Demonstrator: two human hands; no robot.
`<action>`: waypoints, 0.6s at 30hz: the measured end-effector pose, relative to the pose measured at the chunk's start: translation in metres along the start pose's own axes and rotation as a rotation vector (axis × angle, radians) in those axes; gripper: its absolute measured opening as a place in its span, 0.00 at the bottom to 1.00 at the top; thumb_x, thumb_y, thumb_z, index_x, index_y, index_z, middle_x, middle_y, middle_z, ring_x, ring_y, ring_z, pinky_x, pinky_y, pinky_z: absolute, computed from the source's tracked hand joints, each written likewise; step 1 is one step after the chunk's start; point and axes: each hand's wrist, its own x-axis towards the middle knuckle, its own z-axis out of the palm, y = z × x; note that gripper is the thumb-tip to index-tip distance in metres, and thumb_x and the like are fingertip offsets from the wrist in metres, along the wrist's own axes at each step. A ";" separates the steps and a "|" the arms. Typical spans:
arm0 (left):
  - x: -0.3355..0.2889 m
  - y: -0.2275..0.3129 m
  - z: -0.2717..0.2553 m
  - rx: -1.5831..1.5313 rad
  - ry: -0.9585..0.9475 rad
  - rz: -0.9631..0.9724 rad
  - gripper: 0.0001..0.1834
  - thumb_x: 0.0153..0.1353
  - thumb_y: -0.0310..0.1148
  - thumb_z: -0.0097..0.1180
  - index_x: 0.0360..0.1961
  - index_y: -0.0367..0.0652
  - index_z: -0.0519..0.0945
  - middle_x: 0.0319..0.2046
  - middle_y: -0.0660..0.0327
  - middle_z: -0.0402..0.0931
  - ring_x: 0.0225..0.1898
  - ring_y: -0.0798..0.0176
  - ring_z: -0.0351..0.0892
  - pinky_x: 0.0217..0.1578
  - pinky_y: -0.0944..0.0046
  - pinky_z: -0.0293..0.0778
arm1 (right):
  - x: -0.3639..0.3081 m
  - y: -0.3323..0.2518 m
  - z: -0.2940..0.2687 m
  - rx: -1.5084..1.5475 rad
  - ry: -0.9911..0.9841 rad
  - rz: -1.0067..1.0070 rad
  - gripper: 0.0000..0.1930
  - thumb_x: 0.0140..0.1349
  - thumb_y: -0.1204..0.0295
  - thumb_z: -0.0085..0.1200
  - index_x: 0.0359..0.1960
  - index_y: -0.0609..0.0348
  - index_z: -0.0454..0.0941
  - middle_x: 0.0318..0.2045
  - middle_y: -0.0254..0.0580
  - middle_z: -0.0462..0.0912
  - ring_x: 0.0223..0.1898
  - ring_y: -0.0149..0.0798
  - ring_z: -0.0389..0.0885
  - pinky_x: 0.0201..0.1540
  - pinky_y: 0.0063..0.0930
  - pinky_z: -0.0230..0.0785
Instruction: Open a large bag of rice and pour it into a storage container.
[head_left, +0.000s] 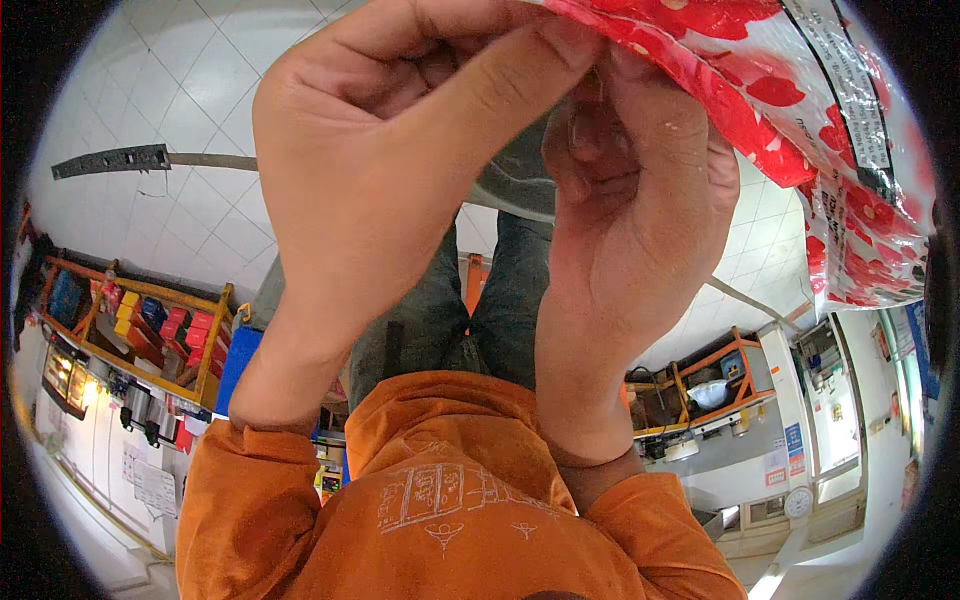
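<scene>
A shiny plastic bag point(770, 95) with a red and white floral print hangs at the upper right, part of it beyond the view. Both of my hands are raised in front of me at its near red edge. My left hand point(350, 170) is closed, its thumb and fingers pinching the left end of that edge at the top of the view. Right beside it, my right hand point(640, 190) is closed too, thumb pressed on the edge and fingers curled beneath. The fingertips nearly meet, and what lies between them is mostly hidden.
An orange rack point(140, 365) with red and yellow boxes stands at the left. Another orange rack point(690, 385) is at the right, near a wall clock point(798, 502). Behind my hands is a dark grey-green surface point(515, 175). A thin strip with a black end point(110, 162) crosses above the tiled floor point(200, 75).
</scene>
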 end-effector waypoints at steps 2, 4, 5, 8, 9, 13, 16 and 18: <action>0.005 -0.005 -0.013 0.075 -0.010 -0.011 0.09 0.62 0.24 0.62 0.42 0.30 0.82 0.33 0.55 0.83 0.32 0.66 0.79 0.33 0.69 0.73 | 0.006 0.004 -0.013 -0.043 -0.154 -0.080 0.08 0.65 0.71 0.53 0.41 0.62 0.78 0.31 0.36 0.78 0.26 0.27 0.72 0.21 0.21 0.61; 0.006 -0.002 -0.010 0.089 -0.024 -0.030 0.10 0.60 0.23 0.64 0.41 0.30 0.82 0.35 0.55 0.83 0.32 0.66 0.79 0.33 0.68 0.74 | 0.005 0.003 -0.009 0.001 -0.159 -0.068 0.08 0.65 0.71 0.53 0.41 0.62 0.77 0.31 0.37 0.79 0.26 0.28 0.72 0.21 0.21 0.62; 0.007 0.001 -0.008 0.100 -0.039 -0.046 0.11 0.58 0.23 0.66 0.41 0.29 0.82 0.36 0.55 0.83 0.33 0.66 0.79 0.34 0.67 0.74 | 0.005 0.002 -0.007 0.014 -0.158 -0.064 0.08 0.65 0.71 0.53 0.41 0.62 0.77 0.31 0.38 0.79 0.26 0.28 0.72 0.21 0.21 0.62; 0.015 0.025 0.002 0.173 -0.124 -0.331 0.10 0.63 0.29 0.61 0.41 0.33 0.81 0.31 0.59 0.81 0.29 0.69 0.78 0.31 0.71 0.74 | 0.004 0.002 -0.003 0.041 -0.180 -0.038 0.08 0.65 0.72 0.53 0.42 0.62 0.77 0.32 0.39 0.79 0.26 0.29 0.73 0.21 0.22 0.62; 0.016 0.029 0.002 0.172 -0.126 -0.332 0.10 0.63 0.29 0.61 0.41 0.33 0.81 0.31 0.59 0.81 0.29 0.69 0.78 0.31 0.71 0.74 | 0.006 0.003 -0.007 0.044 -0.206 -0.027 0.08 0.65 0.72 0.52 0.42 0.62 0.77 0.32 0.39 0.79 0.26 0.29 0.73 0.21 0.22 0.62; 0.021 0.032 -0.020 0.351 -0.189 -0.251 0.09 0.64 0.27 0.54 0.41 0.32 0.77 0.32 0.60 0.79 0.31 0.71 0.77 0.33 0.72 0.74 | 0.017 0.001 -0.021 0.086 -0.356 0.068 0.08 0.65 0.72 0.52 0.42 0.63 0.76 0.33 0.41 0.79 0.26 0.30 0.74 0.20 0.23 0.63; 0.012 0.025 0.004 0.469 -0.131 -0.074 0.16 0.62 0.32 0.56 0.48 0.34 0.75 0.38 0.60 0.78 0.35 0.70 0.77 0.35 0.70 0.75 | 0.013 -0.001 -0.025 0.085 -0.433 0.132 0.08 0.66 0.73 0.52 0.42 0.63 0.76 0.34 0.42 0.79 0.26 0.30 0.74 0.20 0.23 0.63; 0.010 0.025 0.016 0.672 0.000 0.109 0.22 0.62 0.36 0.56 0.55 0.35 0.73 0.41 0.60 0.78 0.39 0.69 0.77 0.37 0.68 0.76 | 0.001 -0.004 -0.017 0.042 -0.333 0.057 0.08 0.65 0.75 0.50 0.43 0.64 0.75 0.35 0.45 0.79 0.25 0.32 0.74 0.19 0.23 0.63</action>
